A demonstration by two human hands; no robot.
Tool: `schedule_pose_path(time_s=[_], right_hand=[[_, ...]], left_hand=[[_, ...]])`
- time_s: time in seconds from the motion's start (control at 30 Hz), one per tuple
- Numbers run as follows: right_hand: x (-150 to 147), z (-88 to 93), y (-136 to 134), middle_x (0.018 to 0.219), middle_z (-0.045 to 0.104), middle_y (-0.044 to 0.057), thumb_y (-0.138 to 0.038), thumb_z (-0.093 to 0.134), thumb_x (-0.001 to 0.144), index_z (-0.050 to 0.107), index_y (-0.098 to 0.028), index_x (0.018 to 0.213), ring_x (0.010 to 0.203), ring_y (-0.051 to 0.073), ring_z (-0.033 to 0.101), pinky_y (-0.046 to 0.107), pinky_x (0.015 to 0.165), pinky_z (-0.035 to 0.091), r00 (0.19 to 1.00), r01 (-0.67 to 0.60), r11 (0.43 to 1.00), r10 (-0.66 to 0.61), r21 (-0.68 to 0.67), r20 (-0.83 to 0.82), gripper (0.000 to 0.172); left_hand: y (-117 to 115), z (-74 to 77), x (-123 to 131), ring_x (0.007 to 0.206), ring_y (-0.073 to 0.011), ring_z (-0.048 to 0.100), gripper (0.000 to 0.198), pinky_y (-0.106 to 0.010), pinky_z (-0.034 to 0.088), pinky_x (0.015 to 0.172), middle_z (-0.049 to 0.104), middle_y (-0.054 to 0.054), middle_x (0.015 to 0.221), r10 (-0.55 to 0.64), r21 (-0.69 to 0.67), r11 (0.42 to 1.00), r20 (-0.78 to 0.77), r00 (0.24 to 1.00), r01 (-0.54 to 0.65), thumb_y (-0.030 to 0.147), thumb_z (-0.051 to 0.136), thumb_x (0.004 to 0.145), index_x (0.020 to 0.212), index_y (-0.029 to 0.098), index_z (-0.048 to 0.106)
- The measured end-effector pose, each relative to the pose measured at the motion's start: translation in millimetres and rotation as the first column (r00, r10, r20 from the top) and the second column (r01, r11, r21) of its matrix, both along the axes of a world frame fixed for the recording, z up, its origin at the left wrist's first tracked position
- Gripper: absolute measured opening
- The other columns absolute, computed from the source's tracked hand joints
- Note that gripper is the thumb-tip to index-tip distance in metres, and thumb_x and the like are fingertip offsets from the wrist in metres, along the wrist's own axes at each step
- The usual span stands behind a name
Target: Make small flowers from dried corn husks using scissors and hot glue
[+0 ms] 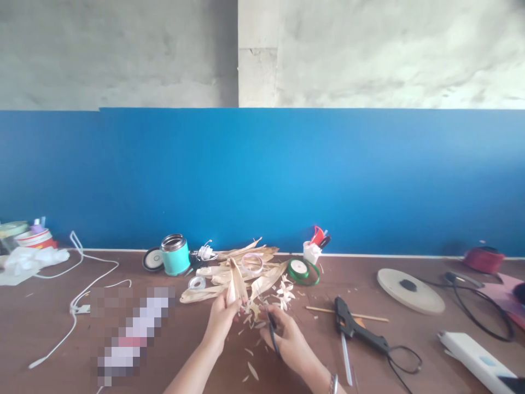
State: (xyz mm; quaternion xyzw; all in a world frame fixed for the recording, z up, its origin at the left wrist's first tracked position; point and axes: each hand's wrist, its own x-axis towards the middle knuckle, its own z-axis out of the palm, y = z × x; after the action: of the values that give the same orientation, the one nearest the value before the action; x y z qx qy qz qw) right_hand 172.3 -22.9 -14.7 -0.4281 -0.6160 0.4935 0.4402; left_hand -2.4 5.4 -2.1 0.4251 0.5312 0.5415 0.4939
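Note:
My left hand (221,317) is closed round the base of a pale dried husk strip (235,282), which stands upright above the brown table (49,339). My right hand (285,336) is closed on black scissors (272,328), their tips pointing toward the husk. More dried husks (246,268) lie in a pile just behind the hands. Small white husk flowers (286,293) and cut scraps (252,371) lie around them.
A black glue gun (356,325) with its cable lies right of my hands beside a thin wooden stick (348,313). Green ribbon roll (298,269), tape rolls (197,283), teal jar (174,254), white cable (82,273), round wooden disc (410,283), white power strip (478,358).

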Motion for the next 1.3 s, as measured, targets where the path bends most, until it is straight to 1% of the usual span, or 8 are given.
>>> schedule_pose_path(time_s=[0.1,0.3,0.47,0.7,0.83,0.97,1.17,1.3], right_hand=[[1,2.0,-1,0.081,0.066,0.002,-0.017,0.056,0.068,0.061,-0.016,0.105,0.072,0.017,0.059,0.023,0.063,0.045,0.996,-0.008,1.000,0.007,0.015,0.087,0.037],[5,7.6,0,0.075,0.066,0.003,-0.017,0.052,0.067,0.064,-0.016,0.093,0.068,0.018,0.058,0.025,0.063,0.044,0.941,0.171,0.980,-0.193,0.101,0.279,0.028],[5,3.3,1,0.081,0.068,0.004,-0.019,0.052,0.070,0.062,-0.016,0.097,0.071,0.019,0.059,0.024,0.064,0.044,0.960,0.180,0.980,-0.193,0.084,0.200,0.029],[7,-3.9,3,0.083,0.068,0.004,-0.019,0.053,0.072,0.060,-0.016,0.100,0.074,0.019,0.061,0.025,0.067,0.045,0.971,0.175,0.981,-0.187,0.087,0.151,0.029],[6,-3.9,4,0.082,0.069,0.005,-0.020,0.055,0.072,0.060,-0.015,0.100,0.074,0.020,0.061,0.026,0.067,0.046,0.972,0.179,0.981,-0.189,0.080,0.137,0.029],[4,-2.0,3,0.084,0.069,0.006,-0.023,0.055,0.072,0.060,-0.015,0.099,0.075,0.020,0.062,0.026,0.066,0.046,0.978,0.169,0.984,-0.173,0.048,0.114,0.028],[5,0.9,1,0.082,0.068,0.005,-0.024,0.054,0.073,0.060,-0.015,0.102,0.073,0.020,0.061,0.026,0.066,0.046,0.977,0.161,0.985,-0.167,0.056,0.133,0.031],[3,4.6,-1,0.081,0.065,0.004,-0.024,0.055,0.072,0.060,-0.015,0.100,0.072,0.018,0.058,0.024,0.064,0.045,0.984,0.120,0.991,-0.126,0.058,0.123,0.030]], left_hand=[[-2,2.1,2,0.068,-0.0203,0.065,0.030,-0.025,0.046,0.054,0.072,-0.007,0.080,0.029,-0.023,0.999,0.026,0.999,-0.029,0.033,0.066,0.064,0.088,0.014,0.064],[-3,-1.8,5,0.087,-0.0259,0.068,0.035,-0.031,0.051,0.071,0.072,-0.010,0.086,0.051,-0.092,0.995,0.101,0.994,-0.042,0.032,0.068,0.066,0.095,0.013,0.062],[-3,-0.8,4,0.087,-0.0273,0.068,0.029,-0.034,0.053,0.074,0.072,-0.011,0.085,0.046,-0.106,0.994,0.159,0.986,-0.029,0.029,0.067,0.066,0.090,0.013,0.062],[2,0.0,-3,0.069,-0.0227,0.068,0.021,-0.029,0.052,0.054,0.071,-0.010,0.086,0.153,-0.055,0.988,0.142,0.978,-0.147,0.032,0.060,0.070,0.081,0.015,0.062],[5,-6.3,-4,0.081,-0.0247,0.069,0.023,-0.031,0.053,0.068,0.072,-0.011,0.086,0.125,-0.053,0.992,0.181,0.975,-0.117,0.032,0.061,0.071,0.084,0.014,0.063],[1,-4.9,1,0.091,-0.0256,0.068,0.032,-0.033,0.051,0.079,0.072,-0.012,0.093,0.037,-0.115,0.993,0.241,0.970,-0.010,0.030,0.066,0.067,0.094,0.013,0.063],[-3,4.2,1,0.067,-0.0228,0.068,0.022,-0.030,0.052,0.056,0.071,-0.009,0.082,0.130,-0.068,0.990,0.151,0.980,-0.121,0.032,0.064,0.066,0.079,0.014,0.063],[0,3.1,1,0.074,-0.0243,0.069,0.021,-0.031,0.053,0.062,0.072,-0.010,0.082,0.113,-0.048,0.993,0.174,0.978,-0.106,0.031,0.063,0.067,0.080,0.014,0.064]])
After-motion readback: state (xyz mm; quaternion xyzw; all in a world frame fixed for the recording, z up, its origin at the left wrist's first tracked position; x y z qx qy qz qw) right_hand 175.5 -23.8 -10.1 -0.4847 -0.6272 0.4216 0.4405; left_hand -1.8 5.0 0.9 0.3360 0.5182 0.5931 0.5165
